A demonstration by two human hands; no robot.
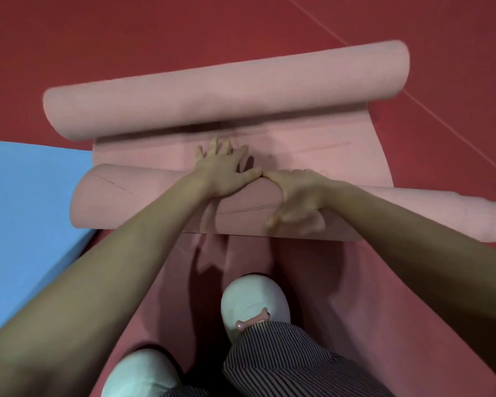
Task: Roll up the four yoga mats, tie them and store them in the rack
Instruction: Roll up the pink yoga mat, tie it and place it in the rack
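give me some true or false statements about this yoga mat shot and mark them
1. The left hand and right hand both rest on the pink mat. True.
2. The blue mat lies right of the pink one. False: it lies to its left.
3. The pink mat's far end is curled into a roll. True.
4. The pink mat is fully rolled and tied. False: a flat strip lies between its two rolls, and no tie shows.
5. The floor is green. False: it is red.
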